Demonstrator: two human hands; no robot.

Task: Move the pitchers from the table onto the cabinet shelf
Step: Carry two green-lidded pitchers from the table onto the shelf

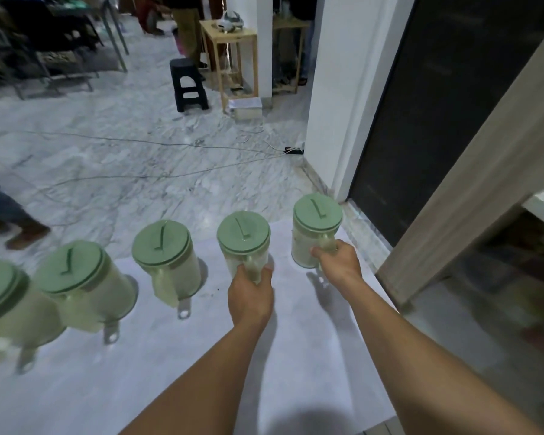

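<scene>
Five clear pitchers with pale green lids stand in a row along the far edge of the white desk (182, 365), running from 9 o'clock at the left edge of view to about 1 o'clock on the right. All five are upright on the desk.

The left hand (250, 298) reaches forward at 12 o'clock and is wrapped around the handle of the fourth pitcher (244, 243); its fingers (267, 269) are curled tight about the handle, thumb on the left side, the pitcher's base hidden behind the hand. The right hand (338, 260) reaches to 1 o'clock and grips the handle of the fifth pitcher (316, 227), the last on the right, with fingers closed around it. That pitcher stands just beside the desk's right far corner.

The third pitcher (165, 262) stands at 11 o'clock, near the fourth but not touching it, its handle pointing back toward the person. The second pitcher (82, 284) at 10 o'clock and the first pitcher (4, 306) at 9 o'clock are blurred and appear to overlap in view.

A wooden cabinet frame (471, 189) rises at 2 o'clock, just right of the desk. Beyond the desk lies a marbled floor (132, 127) with thin cables across it, and a black stool (187, 84) at 12 o'clock, well apart.
</scene>
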